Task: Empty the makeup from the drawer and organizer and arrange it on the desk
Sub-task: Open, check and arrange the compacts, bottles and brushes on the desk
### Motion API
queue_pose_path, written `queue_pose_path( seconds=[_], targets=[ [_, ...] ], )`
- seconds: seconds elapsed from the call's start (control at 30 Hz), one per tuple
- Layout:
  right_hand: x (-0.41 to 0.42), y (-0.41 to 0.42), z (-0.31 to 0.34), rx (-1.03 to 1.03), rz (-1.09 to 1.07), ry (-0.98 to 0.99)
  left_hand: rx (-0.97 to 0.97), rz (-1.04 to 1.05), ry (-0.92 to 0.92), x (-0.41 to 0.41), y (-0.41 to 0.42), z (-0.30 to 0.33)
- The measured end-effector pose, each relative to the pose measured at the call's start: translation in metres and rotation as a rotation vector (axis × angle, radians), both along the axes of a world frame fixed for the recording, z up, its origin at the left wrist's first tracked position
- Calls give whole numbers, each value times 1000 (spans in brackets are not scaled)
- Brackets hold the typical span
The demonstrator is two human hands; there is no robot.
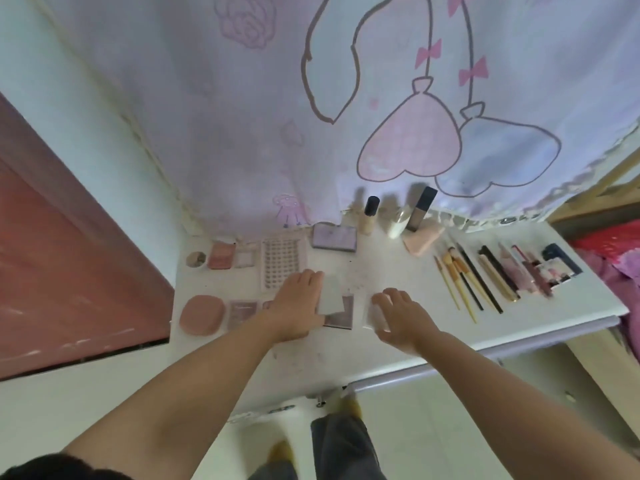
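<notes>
Makeup lies spread over the white desk (398,271). My left hand (298,306) rests on a pale translucent case (329,296) that lies over a mauve palette (341,317). My right hand (401,317) presses on a clear flat packet (375,315) just to the right. Left of my hands lie a pink oval compact (202,315), a mauve palette (242,313), a lash tray (281,263), a pink blush (221,255) and a small round pot (196,259). Several brushes and pencils (485,278) line the right side.
At the back stand a foundation bottle (370,216), a clear bottle (398,225), a dark tube (420,209), a lilac palette (334,237) and a pink sponge case (422,240). A printed curtain (346,98) hangs behind. A small box (557,266) sits far right.
</notes>
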State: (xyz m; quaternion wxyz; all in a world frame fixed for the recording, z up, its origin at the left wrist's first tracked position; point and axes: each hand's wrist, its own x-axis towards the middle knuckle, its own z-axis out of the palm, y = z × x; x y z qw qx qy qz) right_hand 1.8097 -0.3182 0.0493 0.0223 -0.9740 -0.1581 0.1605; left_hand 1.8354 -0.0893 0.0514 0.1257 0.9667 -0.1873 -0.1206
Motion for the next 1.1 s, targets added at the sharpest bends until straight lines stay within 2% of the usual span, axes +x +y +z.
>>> queue_pose_path(
  seconds=[0.1, 0.23, 0.4, 0.57, 0.67, 0.87, 1.1],
  targets=[
    [31, -15, -9, -8, 50, 50, 34, 26, 11, 46, -18, 2],
    [56, -25, -22, -4, 157, 107, 89, 15, 114, 82, -37, -13],
    [73, -34, -30, 34, 297, 115, 212, 36, 167, 92, -51, -31],
    [73, -41, -33, 51, 302, 127, 209, 112, 237, 87, -53, -40],
    [78, -36, -31, 64, 257, 66, 143, 153, 246, 84, -49, -37],
    [111, 43, -14, 164, 340, -175, -127, 353, 28, 62, 24, -20],
    [117, 204, -6, 225, 426, -110, -229, 625, -11, 24, 165, -20]
  ],
)
